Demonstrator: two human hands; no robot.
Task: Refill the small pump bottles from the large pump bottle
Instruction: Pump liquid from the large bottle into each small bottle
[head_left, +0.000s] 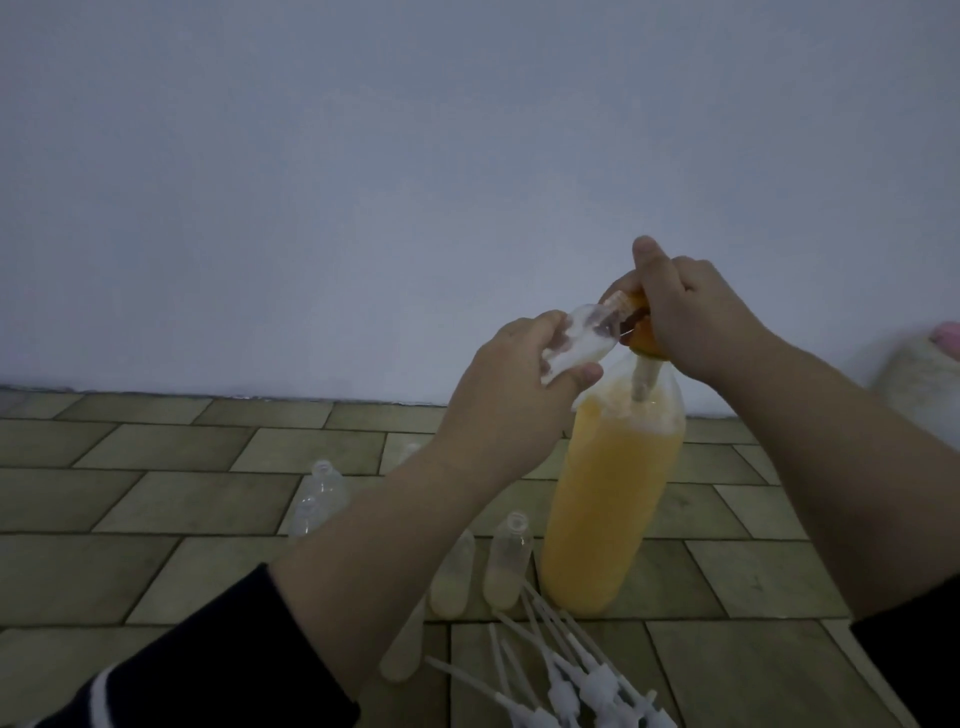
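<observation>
White plastic pump heads w/ long dip tubes lie heaped at bottom centre. Just above stands tall clear bottle of orange liquid; right hand curls over its orange pump top, centre-right. Left hand grips small clear bottle tilted, mouth at nozzle. Other small clear bottles stand uncapped on tan tiled floor, lower centre.

Small clear bottle held tilted in left hand, its mouth brought against orange pump head of large bottle. Pump head gripped by right hand. Large bottle stood upright on tiled floor, filled with yellow liquid. Uncapped small bottles stood beside it; white pump tops laid in front.
</observation>
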